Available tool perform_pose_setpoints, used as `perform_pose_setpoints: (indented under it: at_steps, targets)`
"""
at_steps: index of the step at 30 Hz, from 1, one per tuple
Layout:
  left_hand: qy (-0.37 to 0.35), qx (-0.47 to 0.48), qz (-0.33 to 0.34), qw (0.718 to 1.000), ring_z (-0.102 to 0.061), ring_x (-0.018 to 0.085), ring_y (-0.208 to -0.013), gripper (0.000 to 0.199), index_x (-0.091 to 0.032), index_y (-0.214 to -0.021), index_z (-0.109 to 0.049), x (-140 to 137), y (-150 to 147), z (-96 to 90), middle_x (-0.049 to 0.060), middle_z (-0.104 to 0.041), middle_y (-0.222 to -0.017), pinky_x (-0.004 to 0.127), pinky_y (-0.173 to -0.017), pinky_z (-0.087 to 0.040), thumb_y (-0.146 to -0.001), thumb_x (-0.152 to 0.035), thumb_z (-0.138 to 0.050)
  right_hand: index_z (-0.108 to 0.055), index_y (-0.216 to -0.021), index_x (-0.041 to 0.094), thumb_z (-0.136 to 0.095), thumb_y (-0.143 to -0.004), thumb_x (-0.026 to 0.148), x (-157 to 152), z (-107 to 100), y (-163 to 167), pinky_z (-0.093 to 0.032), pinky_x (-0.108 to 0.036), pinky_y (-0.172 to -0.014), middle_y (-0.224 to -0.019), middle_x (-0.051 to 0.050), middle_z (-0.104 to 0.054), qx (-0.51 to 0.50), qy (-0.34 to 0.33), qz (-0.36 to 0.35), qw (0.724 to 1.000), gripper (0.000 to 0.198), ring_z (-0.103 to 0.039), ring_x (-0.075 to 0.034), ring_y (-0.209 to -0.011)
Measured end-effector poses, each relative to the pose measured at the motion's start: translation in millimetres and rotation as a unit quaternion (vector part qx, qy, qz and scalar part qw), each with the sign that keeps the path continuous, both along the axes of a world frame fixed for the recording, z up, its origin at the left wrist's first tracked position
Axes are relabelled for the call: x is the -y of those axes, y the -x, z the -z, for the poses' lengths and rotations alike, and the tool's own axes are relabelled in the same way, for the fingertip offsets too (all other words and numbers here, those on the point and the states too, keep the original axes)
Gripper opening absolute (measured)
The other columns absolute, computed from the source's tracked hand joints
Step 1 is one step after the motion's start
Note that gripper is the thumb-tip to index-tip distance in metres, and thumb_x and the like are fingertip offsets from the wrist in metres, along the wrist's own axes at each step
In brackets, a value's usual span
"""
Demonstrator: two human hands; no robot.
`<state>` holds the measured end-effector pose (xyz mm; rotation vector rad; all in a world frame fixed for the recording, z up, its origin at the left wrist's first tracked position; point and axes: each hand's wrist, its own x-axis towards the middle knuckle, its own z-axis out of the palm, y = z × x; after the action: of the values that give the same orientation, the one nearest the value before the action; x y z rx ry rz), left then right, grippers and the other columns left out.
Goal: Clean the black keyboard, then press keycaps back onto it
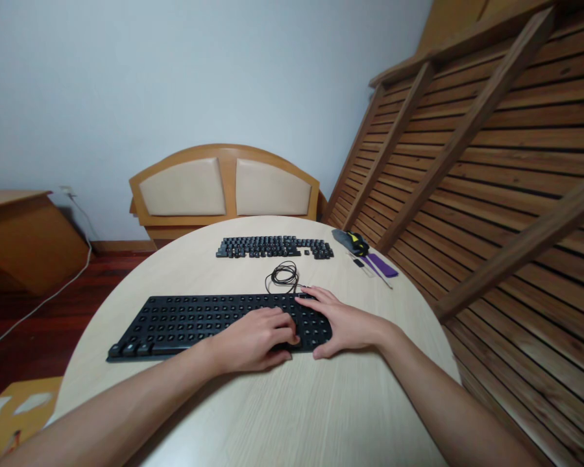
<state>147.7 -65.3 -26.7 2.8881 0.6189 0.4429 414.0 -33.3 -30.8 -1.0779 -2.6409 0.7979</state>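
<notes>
A black keyboard (194, 321) lies on the table, most of its key positions showing bare sockets. Keycaps sit along its bottom left row. Over the lower right part of it is my left hand (260, 336), fingers curled and fingertips pressed down; whatever they hold, if anything, is hidden. My right hand (345, 323) spans the keyboard's right end, with the thumb by the near edge and fingers at the far edge. Behind the keyboard lies its coiled black cable (285, 275). Farther back, loose black keycaps (260, 246) are laid out in keyboard order.
On the round table (292, 415), to the right, are a grey, black and yellow item (351, 242), a purple strip (383, 265) and a thin tool (377, 272). Wooden slats (486, 143) lean at the right. A headboard (228, 185) stands behind; a cardboard box (24, 405) is lower left.
</notes>
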Motion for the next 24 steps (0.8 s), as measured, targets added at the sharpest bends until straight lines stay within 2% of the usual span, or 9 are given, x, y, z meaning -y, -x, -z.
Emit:
perform_pose_setpoints:
  at_steps: [5, 10, 14, 16, 19, 21, 24]
  targets:
    - [0.019, 0.013, 0.003, 1.000, -0.061, 0.022, -0.097, 0.020, -0.019, -0.107, -0.066, 1.9, 0.7, -5.4, 0.006, -0.066, -0.107, 0.035, -0.089, -0.050, -0.093, -0.032, -0.060, -0.033, -0.156, 0.022, -0.085, -0.061, 0.053, -1.3, 2.5, 1.6, -0.015, -0.053, -0.122, -0.165, -0.015, -0.017, -0.004, -0.012, -0.005, 1.000, 0.113, -0.008, -0.035, -0.152]
    - [0.033, 0.010, 0.003, 0.999, -0.061, 0.022, -0.096, 0.019, -0.018, -0.106, -0.066, 2.0, 2.1, -9.2, 0.006, -0.067, -0.104, 0.035, -0.089, -0.050, -0.092, -0.026, -0.057, -0.031, -0.156, 0.024, -0.085, -0.062, 0.050, -3.2, 7.2, 4.0, -0.014, -0.056, -0.121, -0.166, -0.014, -0.014, -0.012, -0.013, -0.004, 1.000, 0.112, -0.002, -0.036, -0.152]
    - [0.034, 0.013, 0.006, 0.999, -0.062, 0.022, -0.095, 0.019, -0.018, -0.105, -0.066, 1.3, 1.7, -10.6, 0.007, -0.068, -0.102, 0.036, -0.089, -0.051, -0.090, -0.026, -0.057, -0.032, -0.156, 0.025, -0.086, -0.061, 0.051, -4.2, 4.9, 3.6, -0.015, -0.056, -0.121, -0.166, -0.014, -0.016, -0.020, -0.018, -0.014, 1.000, 0.113, -0.005, -0.037, -0.152]
    - [0.033, 0.012, 0.006, 0.999, -0.062, 0.022, -0.093, 0.018, -0.018, -0.103, -0.066, 0.6, 1.0, -10.3, 0.006, -0.068, -0.099, 0.036, -0.087, -0.051, -0.090, -0.024, -0.056, -0.034, -0.155, 0.024, -0.085, -0.062, 0.054, -6.3, -0.6, 3.2, -0.019, -0.055, -0.121, -0.164, -0.014, -0.021, -0.018, -0.020, -0.020, 0.999, 0.111, -0.013, -0.036, -0.151]
    - [0.028, 0.011, 0.006, 1.000, -0.063, 0.022, -0.092, 0.016, -0.019, -0.101, -0.066, -1.2, 0.0, -9.3, 0.005, -0.069, -0.097, 0.035, -0.085, -0.051, -0.092, -0.024, -0.055, -0.038, -0.153, 0.023, -0.075, -0.077, 0.055, -15.3, -10.0, 1.5, -0.029, -0.050, -0.118, -0.156, -0.013, -0.040, -0.034, -0.028, -0.013, 0.999, 0.090, -0.036, -0.031, -0.143]
    - [0.023, 0.014, 0.010, 1.000, -0.064, 0.021, -0.092, 0.015, -0.019, -0.101, -0.066, -2.6, -0.4, -8.8, 0.005, -0.069, -0.097, 0.034, -0.084, -0.051, -0.093, -0.025, -0.055, -0.045, -0.149, 0.023, -0.065, -0.088, 0.051, -26.4, -13.5, -1.0, -0.037, -0.046, -0.113, -0.148, -0.012, -0.051, -0.044, -0.056, 0.021, 0.997, 0.070, -0.050, -0.028, -0.133]
    - [0.016, 0.012, 0.015, 1.000, -0.064, 0.020, -0.092, 0.014, -0.019, -0.101, -0.067, -4.1, -1.5, -7.7, 0.004, -0.069, -0.096, 0.033, -0.083, -0.051, -0.094, -0.025, -0.056, -0.056, -0.139, 0.022, -0.058, -0.094, 0.045, -49.0, -12.0, -6.3, -0.046, -0.039, -0.102, -0.137, -0.011, -0.062, 0.002, -0.138, 0.119, 0.983, 0.051, -0.063, -0.025, -0.117]
